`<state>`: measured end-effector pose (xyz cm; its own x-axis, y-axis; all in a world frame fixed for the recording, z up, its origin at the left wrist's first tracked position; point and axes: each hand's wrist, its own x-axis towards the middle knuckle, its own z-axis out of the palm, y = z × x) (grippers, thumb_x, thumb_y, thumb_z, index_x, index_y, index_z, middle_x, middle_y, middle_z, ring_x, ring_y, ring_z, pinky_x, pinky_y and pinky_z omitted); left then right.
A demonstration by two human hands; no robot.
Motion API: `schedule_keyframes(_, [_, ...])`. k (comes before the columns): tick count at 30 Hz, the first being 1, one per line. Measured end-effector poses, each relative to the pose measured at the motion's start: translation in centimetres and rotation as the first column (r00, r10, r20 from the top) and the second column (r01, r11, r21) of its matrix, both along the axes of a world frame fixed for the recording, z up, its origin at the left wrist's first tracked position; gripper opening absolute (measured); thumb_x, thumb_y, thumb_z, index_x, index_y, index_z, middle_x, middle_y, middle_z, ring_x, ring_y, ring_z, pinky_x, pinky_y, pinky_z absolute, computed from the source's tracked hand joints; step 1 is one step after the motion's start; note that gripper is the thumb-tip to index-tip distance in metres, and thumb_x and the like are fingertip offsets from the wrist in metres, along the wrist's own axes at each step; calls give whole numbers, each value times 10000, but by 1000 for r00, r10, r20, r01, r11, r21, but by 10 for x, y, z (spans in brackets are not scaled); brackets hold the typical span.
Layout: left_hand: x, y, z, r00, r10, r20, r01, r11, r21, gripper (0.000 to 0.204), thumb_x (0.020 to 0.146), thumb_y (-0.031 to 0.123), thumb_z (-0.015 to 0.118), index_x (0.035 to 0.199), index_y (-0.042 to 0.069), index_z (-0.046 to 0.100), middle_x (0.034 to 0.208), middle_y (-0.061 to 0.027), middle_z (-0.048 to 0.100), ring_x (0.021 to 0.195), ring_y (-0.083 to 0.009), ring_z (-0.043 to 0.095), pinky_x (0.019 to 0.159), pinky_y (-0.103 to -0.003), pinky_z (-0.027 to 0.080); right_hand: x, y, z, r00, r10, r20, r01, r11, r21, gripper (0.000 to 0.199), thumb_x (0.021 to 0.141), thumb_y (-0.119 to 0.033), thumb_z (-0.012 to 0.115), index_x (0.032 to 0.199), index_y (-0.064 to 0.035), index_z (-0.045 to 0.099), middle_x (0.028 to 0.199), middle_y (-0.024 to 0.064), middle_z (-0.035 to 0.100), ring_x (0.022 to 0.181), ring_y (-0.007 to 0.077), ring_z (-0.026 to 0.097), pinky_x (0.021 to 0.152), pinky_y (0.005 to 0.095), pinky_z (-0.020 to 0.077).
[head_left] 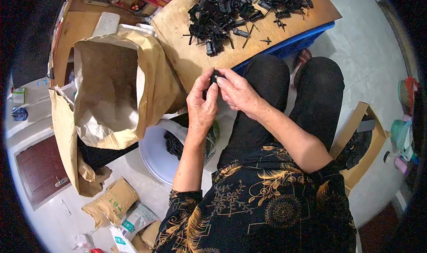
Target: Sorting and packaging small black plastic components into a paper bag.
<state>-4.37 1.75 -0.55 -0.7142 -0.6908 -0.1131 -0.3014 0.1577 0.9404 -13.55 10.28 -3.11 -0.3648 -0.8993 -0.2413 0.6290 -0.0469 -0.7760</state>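
Observation:
My left hand (pixel 202 102) and my right hand (pixel 238 93) meet in front of me, just past my knees, fingers pinched together on one small black plastic part (pixel 215 78). Most of the part is hidden by my fingertips. A heap of similar black plastic parts (pixel 242 8) lies on the wooden board (pixel 182 30) beyond my hands, with a few loose pieces nearer the board's front edge.
A large open brown paper sack (pixel 111 88) stands at my left. Below my hands sits a white bucket (pixel 153 155) with dark pieces inside. A cardboard box (pixel 362 141) is at my right. Filled bags (pixel 111 202) lie on the floor, lower left.

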Motion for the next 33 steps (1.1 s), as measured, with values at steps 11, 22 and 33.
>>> schedule_keyframes(11, [12,-8,-13,999,-31,10,32,948,-316,267,830,-2,493,1091,-6,551,985,-112,610,913,-152,569,820,-271,437,4,-11,-5,976,186,113,-201,970,138,314,939,-275,395,1213,-122,395,578,-68,330,434,16,264,363,170,227])
schedule_keyframes(22, [198,-28,4,849,312,427,-97,886,-453,281,813,6,510,1091,-35,512,957,-193,601,835,-252,615,730,-324,477,1,-13,-3,995,91,-47,-83,985,150,236,923,-218,447,1109,-73,456,554,-67,348,417,25,298,359,184,241])
schedule_keyframes(33, [-39,-22,-15,976,-146,162,213,798,-564,211,788,18,567,998,27,552,847,-138,553,720,-244,584,629,-299,465,-11,-6,-6,947,-317,-47,319,948,25,167,926,-220,453,975,-63,480,561,-78,340,422,2,278,368,160,226])
